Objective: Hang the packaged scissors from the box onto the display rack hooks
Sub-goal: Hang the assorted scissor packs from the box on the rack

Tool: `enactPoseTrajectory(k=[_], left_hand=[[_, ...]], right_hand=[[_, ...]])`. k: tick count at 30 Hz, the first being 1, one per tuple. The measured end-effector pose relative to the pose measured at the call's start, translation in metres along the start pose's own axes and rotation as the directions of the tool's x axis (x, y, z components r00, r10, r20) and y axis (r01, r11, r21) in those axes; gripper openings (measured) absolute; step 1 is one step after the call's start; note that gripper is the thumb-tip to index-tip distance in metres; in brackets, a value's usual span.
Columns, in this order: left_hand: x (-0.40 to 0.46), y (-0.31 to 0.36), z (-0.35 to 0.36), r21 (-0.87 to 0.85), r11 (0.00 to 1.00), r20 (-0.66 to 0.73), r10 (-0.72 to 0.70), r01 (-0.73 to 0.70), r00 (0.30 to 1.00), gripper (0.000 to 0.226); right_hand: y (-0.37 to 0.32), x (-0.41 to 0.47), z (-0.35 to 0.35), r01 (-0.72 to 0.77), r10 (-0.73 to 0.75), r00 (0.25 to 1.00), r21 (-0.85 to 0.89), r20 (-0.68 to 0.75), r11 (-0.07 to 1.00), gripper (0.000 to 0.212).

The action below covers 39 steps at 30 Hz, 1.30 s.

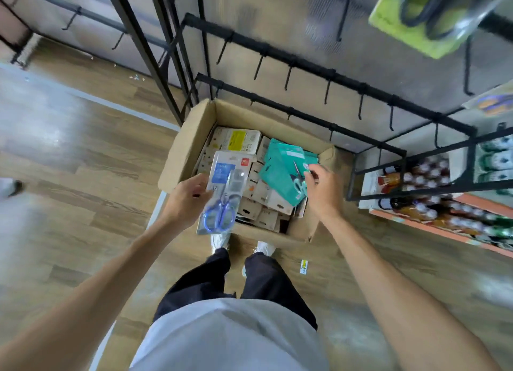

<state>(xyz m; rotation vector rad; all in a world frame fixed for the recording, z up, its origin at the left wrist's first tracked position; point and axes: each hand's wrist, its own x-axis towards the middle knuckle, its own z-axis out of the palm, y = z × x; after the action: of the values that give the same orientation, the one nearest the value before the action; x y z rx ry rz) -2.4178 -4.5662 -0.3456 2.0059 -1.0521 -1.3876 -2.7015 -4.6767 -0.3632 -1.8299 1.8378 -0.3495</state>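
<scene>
An open cardboard box [188, 145] stands on the floor at my feet, filled with several packaged scissors. My left hand [188, 197] grips a clear pack of blue-handled scissors [222, 195] over the box's near left corner. My right hand [322, 187] pinches the edge of a teal pack of scissors [283, 170] that is tilted up out of the box. Black display rack bars with rows of bare hooks [327, 91] run just behind the box. A green pack [433, 18] hangs on the rack at the top right, blurred.
White and yellow packs [236, 140] lie flat in the box. A shelf of bottles [433, 193] stands to the right. Black rack uprights [166, 51] rise behind the box on the left. A small yellow label [304, 267] lies on the wood floor. A shoe [14, 188] shows at the far left.
</scene>
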Motion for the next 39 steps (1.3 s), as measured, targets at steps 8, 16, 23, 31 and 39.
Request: enactPoseTrajectory(k=[8,16,23,31,39], left_hand=[[-0.032,0.1,-0.021,0.093,0.923,0.059,0.37,-0.374,0.927,0.016],[-0.006,0.169,0.014,0.168,0.819,0.182,0.521,-0.548,0.834,0.011],[-0.007,0.211,0.062,0.163,0.766,0.233,0.583,-0.622,0.779,0.012],[0.0,0.241,0.118,0.183,0.777,0.125,0.589,-0.602,0.798,0.016],[-0.005,0.26,0.153,0.229,0.793,-0.046,0.588,-0.564,0.808,0.016]], right_hand=[[-0.041,-0.043,-0.144,0.073,-0.021,0.963,0.183,-0.268,0.98,0.017],[-0.02,-0.072,-0.195,0.05,0.041,0.916,0.214,-0.399,0.975,0.015],[0.027,-0.057,-0.219,-0.036,0.167,0.89,0.299,-0.424,0.953,0.015],[0.069,0.02,-0.242,-0.093,0.248,0.924,0.457,-0.291,0.884,0.008],[0.099,0.08,-0.234,-0.124,0.232,0.964,0.555,-0.128,0.823,0.011]])
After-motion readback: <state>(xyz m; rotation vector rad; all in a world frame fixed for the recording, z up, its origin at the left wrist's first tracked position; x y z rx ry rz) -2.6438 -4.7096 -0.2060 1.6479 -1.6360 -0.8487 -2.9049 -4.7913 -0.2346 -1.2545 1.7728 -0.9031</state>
